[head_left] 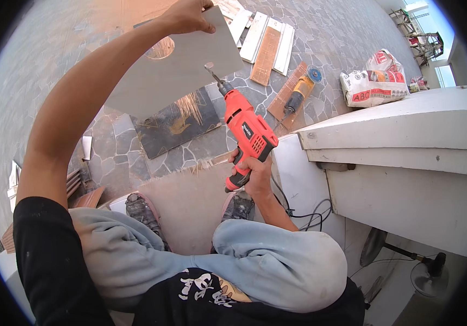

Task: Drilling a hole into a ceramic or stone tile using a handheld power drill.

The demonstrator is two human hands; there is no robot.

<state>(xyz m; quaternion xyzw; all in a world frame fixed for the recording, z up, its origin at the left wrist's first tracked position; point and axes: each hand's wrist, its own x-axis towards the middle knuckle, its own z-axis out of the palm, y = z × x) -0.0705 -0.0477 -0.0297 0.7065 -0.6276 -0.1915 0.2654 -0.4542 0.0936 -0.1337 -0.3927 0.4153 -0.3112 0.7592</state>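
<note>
Centrally, a red and black drill (pixel 249 130) lies in the grip of the right hand (pixel 254 171), whose fingers are wrapped around the handle; whether the trigger is pressed cannot be told. The tool slants up and to the left, its bit (pixel 212 74) directed toward a grey panel (pixel 173 76). Contact between the tip and the panel cannot be determined from this angle. The left hand (pixel 189 16), at the end of an outstretched arm, is closed on the panel's upper edge, the thumb lying on the near face. The panel stands tilted above the floor (pixel 114 163), which is patterned with irregular stones, and a round hole (pixel 163 48) pierces it near the left forearm.

Beneath the panel, a dark board (pixel 176 130) with pale, straw-coloured markings rests on the floor. Beyond the drill, a yellow and black grinder (pixel 301 91) with a blue disc lies on a brown plank (pixel 281 104); farther up are white planks (pixel 254 37) with a brown one among them. A white and red sack (pixel 374 84) sits at upper right. A black cable (pixel 316 213) loops beside the right forearm, and two dark shoes (pixel 144 213) flank a pale board (pixel 190 209).
</note>
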